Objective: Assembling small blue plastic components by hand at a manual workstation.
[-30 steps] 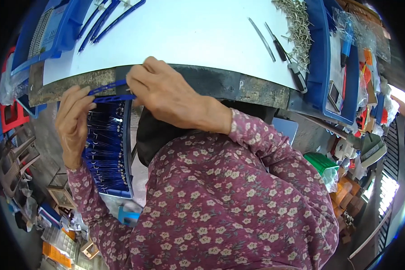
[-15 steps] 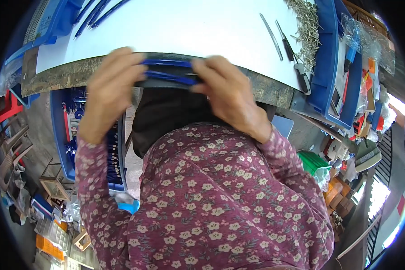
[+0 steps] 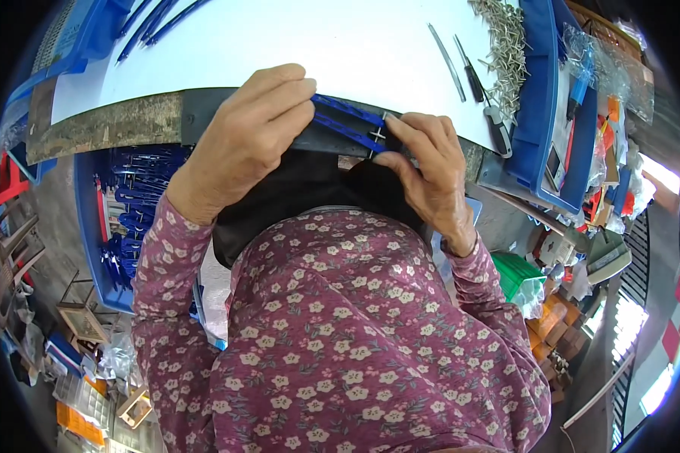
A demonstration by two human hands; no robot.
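Note:
At the table's near edge both my hands hold a blue part (image 3: 346,108) made of two long, narrow arms. My left hand (image 3: 253,124) has its fingers closed round the left end, which they hide. On the right, the thumb and fingers of my right hand (image 3: 434,162) pinch the other end. Between the arms there, close to my right fingertips, shows a small silvery metal pin (image 3: 378,135). Whether the pin passes through the arms is too small to tell. Beneath the part lies a dark grey plate (image 3: 200,109) along the table edge.
On the white tabletop (image 3: 295,38) lie several blue strips (image 3: 159,21) at far left. Tweezers (image 3: 447,62), a thin dark-handled tool (image 3: 472,79) and a black-and-grey handle (image 3: 497,130) lie right, by heaped metal pins (image 3: 500,57). A blue bin (image 3: 87,219) of blue parts stands lower left.
The blue part has shifted right and now slants down to the right. My right hand has turned, showing the pin between the arms. My left hand has come right and up.

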